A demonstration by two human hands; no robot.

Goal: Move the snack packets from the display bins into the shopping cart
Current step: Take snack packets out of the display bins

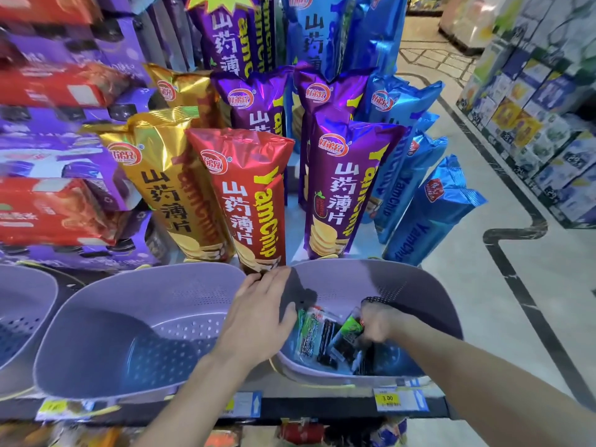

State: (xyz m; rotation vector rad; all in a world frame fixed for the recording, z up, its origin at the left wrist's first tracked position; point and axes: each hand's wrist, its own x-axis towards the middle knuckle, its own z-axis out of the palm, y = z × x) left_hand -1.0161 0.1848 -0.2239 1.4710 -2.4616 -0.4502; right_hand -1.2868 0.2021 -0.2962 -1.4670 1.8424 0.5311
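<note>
Two lilac perforated display bins stand side by side on a shelf. The right bin holds several small dark and green snack packets. My right hand is down inside that bin, fingers closed on a green and black packet. My left hand lies flat with fingers together on the rims where the right bin meets the middle bin, which shows no packets inside. No shopping cart is in view.
Tall yam chip bags stand behind the bins: gold, red, purple, blue. Boxed goods are stacked at the left. A third bin sits far left. An aisle floor runs on the right.
</note>
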